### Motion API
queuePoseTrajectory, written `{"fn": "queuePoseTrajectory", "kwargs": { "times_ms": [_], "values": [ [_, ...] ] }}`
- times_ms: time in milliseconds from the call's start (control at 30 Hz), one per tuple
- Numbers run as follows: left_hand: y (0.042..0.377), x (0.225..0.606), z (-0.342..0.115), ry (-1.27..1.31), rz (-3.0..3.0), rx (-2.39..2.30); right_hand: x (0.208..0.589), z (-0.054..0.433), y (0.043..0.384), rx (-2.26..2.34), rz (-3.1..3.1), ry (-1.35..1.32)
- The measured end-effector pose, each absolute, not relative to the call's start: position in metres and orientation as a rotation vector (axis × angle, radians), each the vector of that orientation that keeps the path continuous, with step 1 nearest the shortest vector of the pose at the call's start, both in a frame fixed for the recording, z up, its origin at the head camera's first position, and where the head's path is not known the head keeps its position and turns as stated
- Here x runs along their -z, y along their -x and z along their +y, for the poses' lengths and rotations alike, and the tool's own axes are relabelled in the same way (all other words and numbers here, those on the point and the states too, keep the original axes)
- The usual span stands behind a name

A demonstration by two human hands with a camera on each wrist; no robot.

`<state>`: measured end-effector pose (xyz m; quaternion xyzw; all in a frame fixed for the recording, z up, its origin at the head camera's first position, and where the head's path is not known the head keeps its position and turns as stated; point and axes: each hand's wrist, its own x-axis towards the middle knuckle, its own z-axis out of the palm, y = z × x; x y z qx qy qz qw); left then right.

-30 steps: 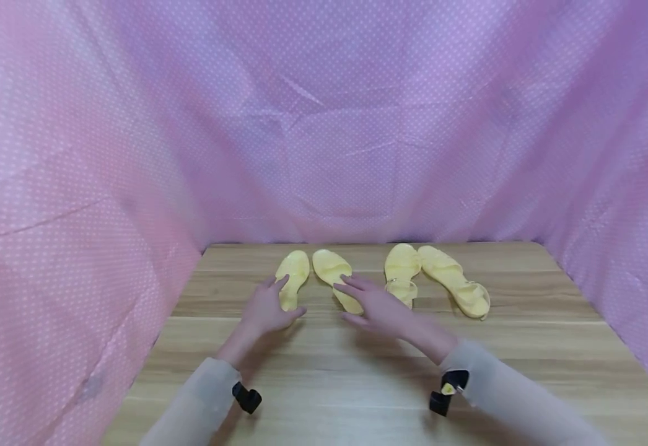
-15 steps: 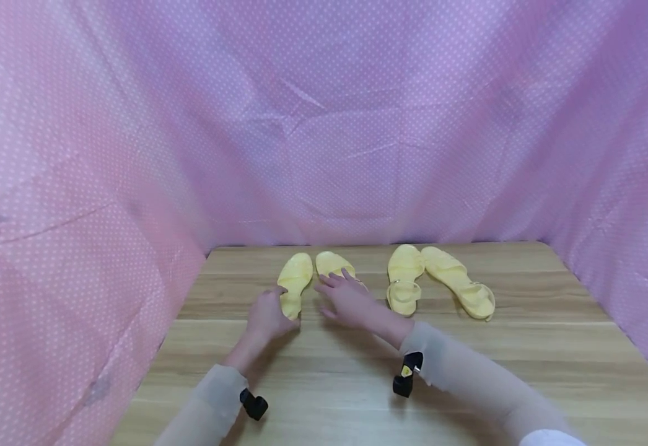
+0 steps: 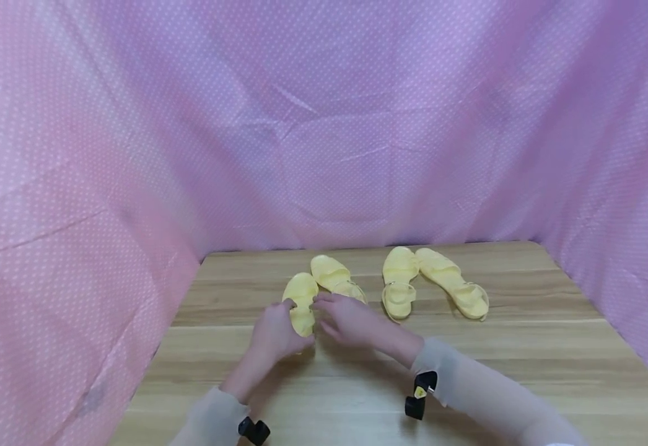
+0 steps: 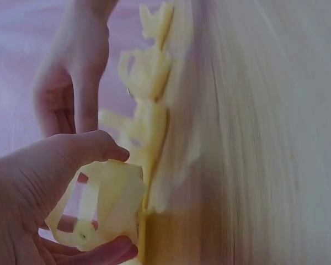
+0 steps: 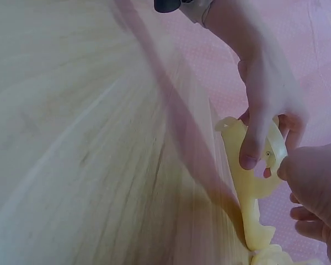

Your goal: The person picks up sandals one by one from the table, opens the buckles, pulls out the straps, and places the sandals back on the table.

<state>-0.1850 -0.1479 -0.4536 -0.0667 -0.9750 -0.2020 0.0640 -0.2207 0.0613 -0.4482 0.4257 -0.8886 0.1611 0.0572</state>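
The leftmost yellow sandal (image 3: 302, 290) lies on the wooden table, toe toward the back. My left hand (image 3: 277, 331) grips its heel end, thumb on the near side and fingers on the strap side; the left wrist view shows the ankle strap (image 4: 88, 204) between them. My right hand (image 3: 352, 319) is at the sandal's right side with loosely bent fingers. In the right wrist view my right thumb (image 5: 289, 171) is right by the strap; contact is hard to tell. Just behind lies a second yellow sandal (image 3: 329, 272), its heel partly hidden by my right hand.
Two more yellow sandals, one straight (image 3: 400, 269) and one slanted (image 3: 451, 280), lie to the right with toes close together. Pink dotted cloth (image 3: 335, 155) hangs behind and at both sides of the wooden table (image 3: 525, 359).
My left hand has closed on the leftmost sandal's heel and drawn it nearer and slightly right. My right hand has moved left, off the second sandal, to the first one's side.
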Motion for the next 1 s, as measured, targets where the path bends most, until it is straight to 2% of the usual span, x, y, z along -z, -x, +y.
{"fn": "queuePoseTrajectory", "kwargs": {
  "times_ms": [200,400,633,800,1000],
  "values": [
    [0.159,0.447,-0.133,0.266,-2.952,0.649,0.448,0.07,0.208,-0.592,-2.706,-1.278],
    [0.131,0.443,-0.113,0.381,-2.92,0.638,0.449,0.083,0.194,-0.991,-2.719,-1.256],
    [0.121,0.454,-0.085,0.462,-2.863,0.625,0.45,0.105,0.182,-1.349,-2.78,-1.124],
    [0.119,0.467,-0.078,0.532,-2.882,0.83,0.461,0.118,0.183,-1.384,-2.785,-1.105],
    [0.129,0.48,-0.088,0.553,-2.82,1.432,0.471,0.132,0.19,-1.373,-2.808,-1.126]
  ]
}}
